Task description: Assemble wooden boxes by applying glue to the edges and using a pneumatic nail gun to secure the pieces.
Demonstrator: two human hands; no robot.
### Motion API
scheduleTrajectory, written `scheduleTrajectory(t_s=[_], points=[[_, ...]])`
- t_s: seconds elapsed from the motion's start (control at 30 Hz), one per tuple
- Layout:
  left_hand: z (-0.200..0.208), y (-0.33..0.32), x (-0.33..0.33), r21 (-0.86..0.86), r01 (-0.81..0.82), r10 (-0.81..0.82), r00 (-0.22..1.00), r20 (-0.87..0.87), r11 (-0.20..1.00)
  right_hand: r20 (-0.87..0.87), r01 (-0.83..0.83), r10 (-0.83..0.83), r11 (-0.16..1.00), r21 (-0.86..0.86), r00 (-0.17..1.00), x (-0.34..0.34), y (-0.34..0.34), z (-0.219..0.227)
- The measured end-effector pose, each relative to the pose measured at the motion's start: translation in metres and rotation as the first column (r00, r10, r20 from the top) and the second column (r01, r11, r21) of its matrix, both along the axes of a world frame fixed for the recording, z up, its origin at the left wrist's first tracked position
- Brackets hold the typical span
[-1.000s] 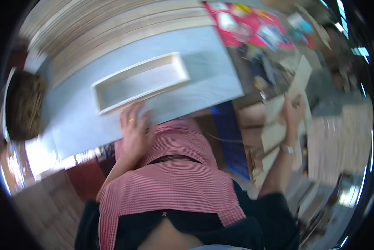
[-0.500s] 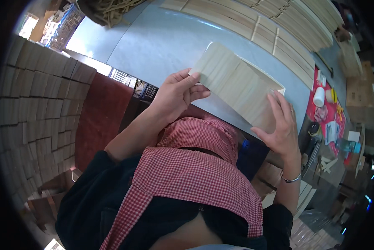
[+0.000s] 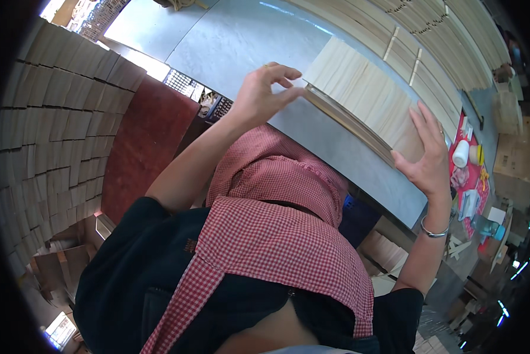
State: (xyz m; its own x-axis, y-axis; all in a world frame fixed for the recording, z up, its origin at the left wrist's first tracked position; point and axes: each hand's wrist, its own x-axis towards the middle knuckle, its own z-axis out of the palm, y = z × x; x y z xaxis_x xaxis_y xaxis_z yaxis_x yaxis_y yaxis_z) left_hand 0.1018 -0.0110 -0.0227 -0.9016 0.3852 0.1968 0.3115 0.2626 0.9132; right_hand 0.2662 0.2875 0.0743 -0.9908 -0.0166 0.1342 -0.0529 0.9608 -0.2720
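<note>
A pale rectangular wooden board [image 3: 365,91] lies level over the grey table, with a browner wooden layer [image 3: 347,121] showing beneath its near edge. Whether the two form a box or a stack I cannot tell. My left hand [image 3: 271,93] is at the left end, thumb and fingers apart, the tips close to the board's corner with nothing between them. Across the right end spans my right hand [image 3: 424,147], its thumb at the near edge and its fingers along the far right side.
Long slatted wooden panels [image 3: 454,47] lie along the table's [image 3: 218,47] far side. Stacked wood blocks [image 3: 58,124] rise at the left beside a reddish-brown board [image 3: 147,135]. On the right are a white bottle [image 3: 461,153], a yellow tape roll [image 3: 480,155] and a clear bottle [image 3: 488,227].
The board has moved right and levelled out, and the brown layer now shows under it. My left hand has let go of its corner; my right hand has moved right with it.
</note>
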Motion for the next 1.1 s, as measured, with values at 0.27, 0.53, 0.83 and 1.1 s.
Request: scheduleTrajectory(t_s=[0.27, 0.53, 0.83, 1.1], points=[[0.008, 0.012, 0.001, -0.281, 0.083, -0.122, 0.985, -0.123, 0.956, 0.089, 0.011, -0.012, 1.0, 0.01, 0.996, 0.0, 0.006, -0.006], [0.003, 0.015, 0.0, -0.407, 0.028, -0.166, 0.936, -0.309, 0.913, 0.126, 0.003, -0.007, 0.999, 0.034, 0.992, -0.001, 0.018, -0.023], [0.014, 0.017, -0.004, -0.485, 0.046, -0.199, 0.942, -0.269, 0.873, 0.091, 0.014, -0.019, 0.999, 0.05, 0.996, 0.003, 0.021, -0.035], [0.017, 0.016, -0.006, -0.556, 0.013, -0.278, 0.875, -0.396, 0.831, 0.073, 0.012, -0.014, 0.999, 0.03, 0.997, 0.001, 0.023, -0.04]])
